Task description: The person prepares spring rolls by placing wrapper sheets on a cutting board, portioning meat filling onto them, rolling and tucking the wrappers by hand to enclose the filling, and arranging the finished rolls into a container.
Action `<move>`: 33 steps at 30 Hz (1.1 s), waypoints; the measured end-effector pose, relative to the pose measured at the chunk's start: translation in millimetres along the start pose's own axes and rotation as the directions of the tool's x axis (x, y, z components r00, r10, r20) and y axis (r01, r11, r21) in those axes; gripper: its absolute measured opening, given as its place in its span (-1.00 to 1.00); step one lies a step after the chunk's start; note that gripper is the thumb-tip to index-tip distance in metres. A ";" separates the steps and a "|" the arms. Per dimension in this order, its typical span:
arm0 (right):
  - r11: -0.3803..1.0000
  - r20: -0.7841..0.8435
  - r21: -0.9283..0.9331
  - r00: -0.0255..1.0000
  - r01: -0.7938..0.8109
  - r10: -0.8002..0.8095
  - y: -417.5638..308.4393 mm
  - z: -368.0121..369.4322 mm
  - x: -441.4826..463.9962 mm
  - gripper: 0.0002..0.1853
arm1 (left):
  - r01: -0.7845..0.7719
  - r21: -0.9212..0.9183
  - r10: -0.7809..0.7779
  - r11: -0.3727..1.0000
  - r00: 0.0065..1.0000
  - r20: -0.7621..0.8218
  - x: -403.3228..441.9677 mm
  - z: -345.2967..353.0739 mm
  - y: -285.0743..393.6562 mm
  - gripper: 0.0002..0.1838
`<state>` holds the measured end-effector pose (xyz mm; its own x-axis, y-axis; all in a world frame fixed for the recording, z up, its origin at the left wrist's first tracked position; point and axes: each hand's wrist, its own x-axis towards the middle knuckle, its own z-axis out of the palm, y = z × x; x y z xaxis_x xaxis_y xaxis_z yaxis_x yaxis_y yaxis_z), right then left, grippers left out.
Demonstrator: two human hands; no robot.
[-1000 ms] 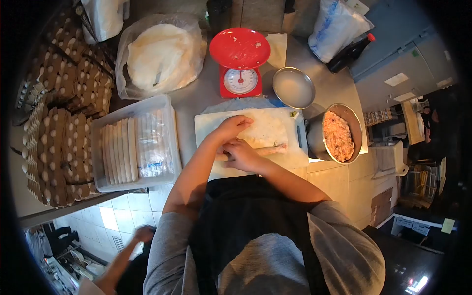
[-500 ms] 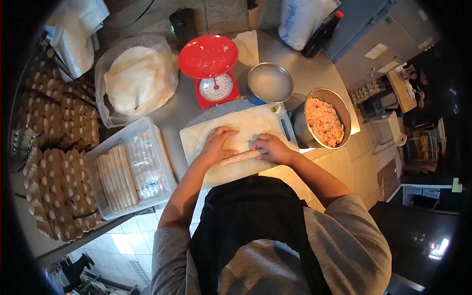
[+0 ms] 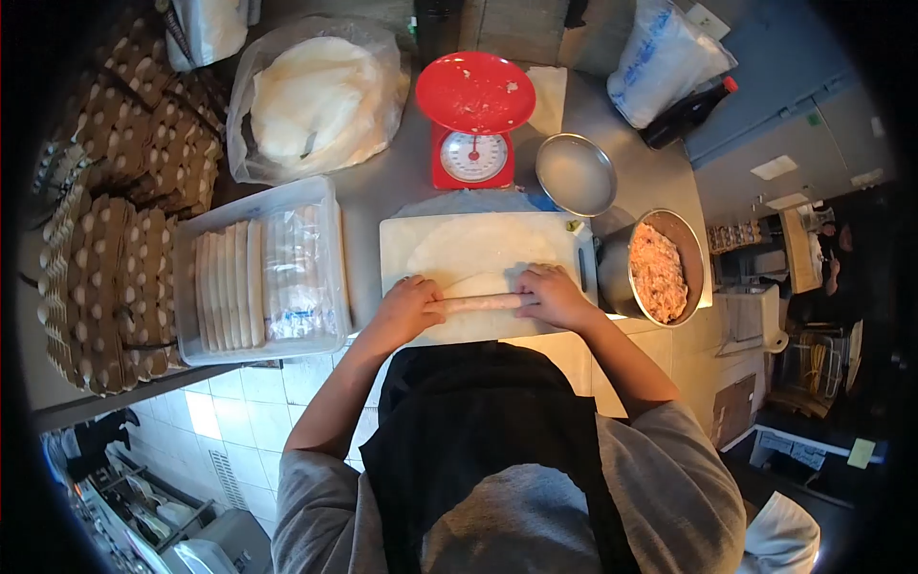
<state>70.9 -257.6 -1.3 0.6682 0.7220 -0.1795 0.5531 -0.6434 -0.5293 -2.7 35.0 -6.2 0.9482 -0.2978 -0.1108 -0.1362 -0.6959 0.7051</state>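
Note:
On the white cutting board [image 3: 394, 260] lies a pale round wrapper sheet [image 3: 478, 239]. A long thin spring roll [image 3: 483, 302] with pinkish filling showing through lies along its near edge. My left hand [image 3: 411, 306] has its fingers closed over the roll's left end. At the right end, my right hand [image 3: 553, 297] grips the roll with curled fingers. Both ends are hidden under the hands. To the right, a metal pot [image 3: 620, 273] holds minced filling [image 3: 658, 273]. A clear plastic tub [image 3: 342, 277] at the left contains several finished rolls [image 3: 229, 287], some of them in plastic wrap.
Behind the board stand a red scale [image 3: 474, 110] and a metal bowl [image 3: 577, 174] of cloudy liquid. A plastic bag of wrapper sheets [image 3: 316, 100] lies at back left. Stacked egg trays [image 3: 105, 277] line the far left. A dark bottle [image 3: 684, 115] is at back right.
My left hand has come off the wrapper sheet onto the roll's left end. The roll now lies level across the board. The whole view has turned and shifted.

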 end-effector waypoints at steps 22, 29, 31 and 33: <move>0.942 -0.071 -0.262 0.969 0.212 -0.238 -24.5 18.8 -10.7 -0.25 | -0.263 0.283 0.262 0.922 0.964 0.044 0.1 38.4 9.7 -0.27; 0.900 -0.296 -0.434 0.938 0.036 -0.181 1.4 -8.9 64.8 -0.17 | -0.062 0.434 0.169 0.899 0.962 -0.214 73.9 8.1 0.0 -0.09; 0.901 -0.193 -0.423 0.962 0.094 -0.191 -6.5 -5.4 44.9 -0.17 | -0.130 0.447 0.218 0.885 0.964 -0.151 56.9 14.0 8.0 -0.12; 0.909 -0.118 -0.386 0.968 0.159 -0.219 -12.3 3.1 22.2 -0.16 | -0.181 0.412 0.255 0.893 0.958 -0.133 35.5 25.1 12.9 -0.16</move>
<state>77.4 -232.8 -1.4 0.5842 0.8106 0.0399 0.8009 -0.5679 -0.1897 22.0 -1.0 -18.7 0.9114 -0.3763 0.1667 -0.4115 -0.8368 0.3610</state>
